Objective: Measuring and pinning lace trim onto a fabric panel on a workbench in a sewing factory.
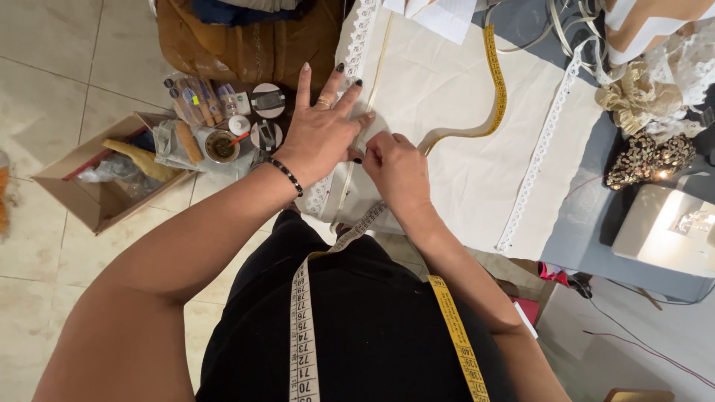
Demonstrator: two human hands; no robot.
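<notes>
Your left hand [322,132] lies flat on the cream cloth [447,112], fingers spread wide, pressing near the lace edge [360,37]. Your right hand [395,165] is just beside it, the fingertips pinched together on a thin cream ribbon [378,67] that runs along the cloth next to the lace. The two hands almost touch. A yellow measuring tape [494,82] curves over the cloth behind your right hand, and another tape [302,327] hangs around your neck. On the left, on the floor, stands an open cardboard box [89,186]. On the right is a sewing machine [666,227] with its light on.
</notes>
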